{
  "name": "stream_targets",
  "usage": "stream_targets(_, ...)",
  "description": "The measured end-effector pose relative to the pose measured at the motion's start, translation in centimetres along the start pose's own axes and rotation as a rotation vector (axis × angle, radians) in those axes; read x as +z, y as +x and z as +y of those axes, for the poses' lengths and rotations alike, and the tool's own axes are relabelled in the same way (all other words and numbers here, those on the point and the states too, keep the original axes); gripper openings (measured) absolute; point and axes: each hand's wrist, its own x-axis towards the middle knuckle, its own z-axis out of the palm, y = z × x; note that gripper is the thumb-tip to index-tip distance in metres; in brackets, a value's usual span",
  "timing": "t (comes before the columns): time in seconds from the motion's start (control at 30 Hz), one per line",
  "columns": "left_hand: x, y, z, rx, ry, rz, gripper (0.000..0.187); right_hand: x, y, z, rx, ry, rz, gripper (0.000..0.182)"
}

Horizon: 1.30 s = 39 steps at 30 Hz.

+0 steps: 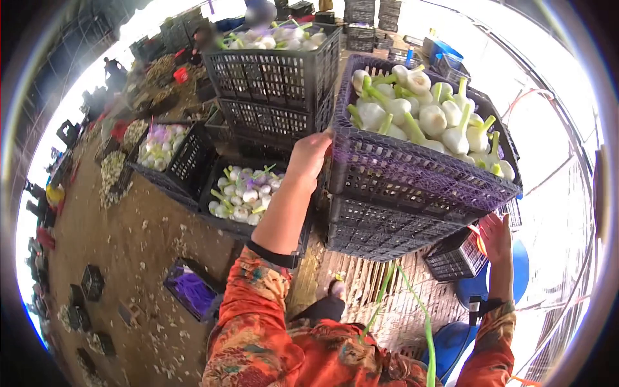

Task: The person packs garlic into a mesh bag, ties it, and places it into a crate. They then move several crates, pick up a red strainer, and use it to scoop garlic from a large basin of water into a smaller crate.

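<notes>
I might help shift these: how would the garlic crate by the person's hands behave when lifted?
The crate is probably heavy, being packed with garlic bulbs to about its rim. It should stay stiff, judging by its boxy, unsagging shape. Rounded bulbs heaped high might roll off if it tilts.

Pale scraps are strewn across the brown floor [151, 248] toward eight o'clock, where purple netting [195, 293] is held in a dark tray [187, 264]; farther out, a small black crate [92, 284] is set down. Toward half past ten, a red bucket [181, 76] is seen. Stacked crates [359, 27] are placed just past twelve, and a blue barrel [448, 345] is partly hidden at half past four.
</notes>
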Motion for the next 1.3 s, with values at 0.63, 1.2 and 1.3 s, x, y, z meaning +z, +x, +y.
stream_targets(0.63, -1.4, 0.9, 3.6, -0.04, -0.449, -0.105, 0.014, 0.2, 1.4, -5.3, -0.387, -0.361, -0.055, 0.004)
stream_targets(1.2, 9.4, 5.1, 11.3, 0.351, 0.027, 0.049, 0.015, 3.9, 8.2, -23.6, -0.391, 0.087, -0.256, 0.013)
stream_targets(1.3, 8.5, 5.1, 12.6, 0.415, 0.275, -0.211, 0.015, 7.2, 10.9, -24.9, -0.458, -0.247, -0.63, 0.002)
